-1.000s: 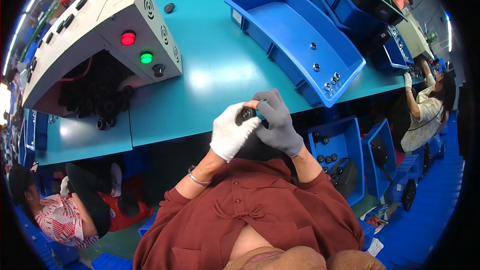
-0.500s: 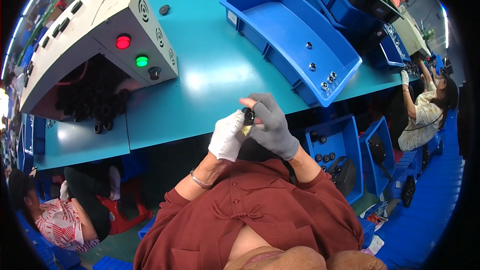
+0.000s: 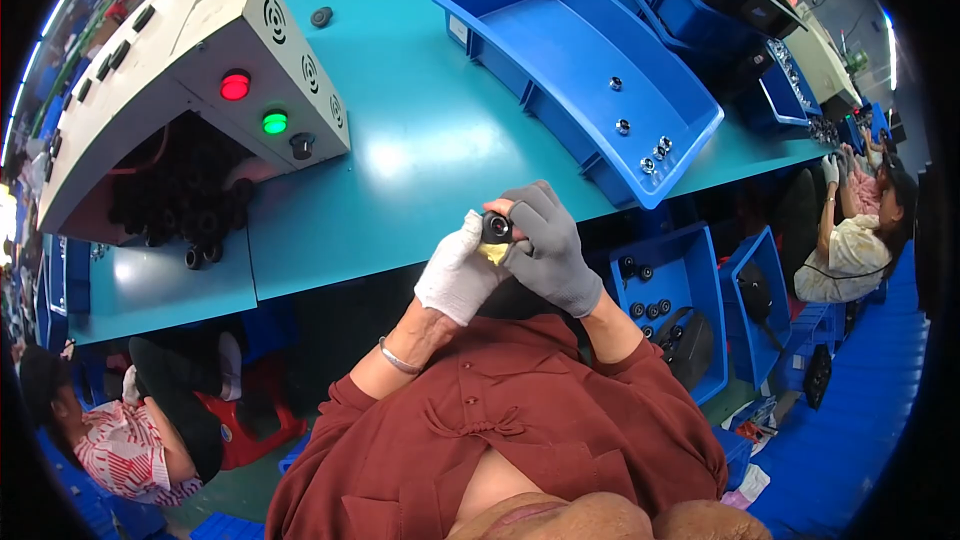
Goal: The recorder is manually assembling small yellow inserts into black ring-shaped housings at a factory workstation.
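Both my gloved hands meet at the table's near edge around a small black wheel [image 3: 496,228] with a hole in its middle. My left hand [image 3: 460,272], in a white glove, is closed on the wheel's left side, thumb up against it. My right hand [image 3: 548,252], in a grey glove with a bare fingertip showing, grips it from the right. A bit of yellow cloth [image 3: 493,253] shows between the hands just below the wheel; which hand holds it I cannot tell.
A blue tray [image 3: 535,100] with several shiny metal parts lies on the teal table [image 3: 400,120]. At left stands a white machine [image 3: 300,90] with red and green lights, black wheels heaped in its opening. A blue bin [image 3: 712,320] with black wheels sits at lower right. Co-workers sit on both sides.
The black wheel has turned so its round face shows more, and my left thumb has moved up beside it. The view has shifted slightly. At right, a co-worker's arms have moved.
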Available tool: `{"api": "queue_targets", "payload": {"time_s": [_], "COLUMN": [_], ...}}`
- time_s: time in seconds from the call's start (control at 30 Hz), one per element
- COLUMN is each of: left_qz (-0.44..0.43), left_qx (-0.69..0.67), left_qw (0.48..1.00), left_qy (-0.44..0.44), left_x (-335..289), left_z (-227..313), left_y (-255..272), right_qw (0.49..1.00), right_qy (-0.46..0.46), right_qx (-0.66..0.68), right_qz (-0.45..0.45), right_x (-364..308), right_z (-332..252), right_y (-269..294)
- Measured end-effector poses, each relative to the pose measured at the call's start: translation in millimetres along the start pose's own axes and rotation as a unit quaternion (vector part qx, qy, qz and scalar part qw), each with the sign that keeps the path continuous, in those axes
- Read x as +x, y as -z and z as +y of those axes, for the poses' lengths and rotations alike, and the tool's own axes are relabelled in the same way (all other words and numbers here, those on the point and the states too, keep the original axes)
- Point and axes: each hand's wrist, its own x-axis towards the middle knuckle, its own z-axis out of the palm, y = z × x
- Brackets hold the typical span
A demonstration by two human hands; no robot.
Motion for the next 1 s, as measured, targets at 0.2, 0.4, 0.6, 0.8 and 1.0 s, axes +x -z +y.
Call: {"api": "queue_targets", "payload": {"time_s": [0.2,0.4,0.6,0.8,1.0], "left_qz": [0.038,0.038,-0.002,-0.003,-0.026], "left_qx": [-0.036,-0.037,-0.016,-0.061,0.051], "left_qw": [0.999,0.998,0.999,0.998,0.998], "left_qy": [0.004,0.028,0.031,0.029,-0.037], "left_x": [2,-2,0,0,3], "left_z": [-5,-4,-6,-9,-6], "left_y": [13,-6,12,-10,16], "right_qw": [0.999,0.999,0.999,0.999,0.992], "right_qy": [-0.032,-0.025,-0.015,-0.037,-0.085], "right_qx": [0.030,0.009,0.017,0.023,0.072], "right_qz": [0.031,0.024,0.037,-0.003,0.058], "right_x": [1,-4,-2,-5,-9], "right_z": [-14,-4,-7,0,-10], "right_y": [-5,-3,-3,2,1]}}
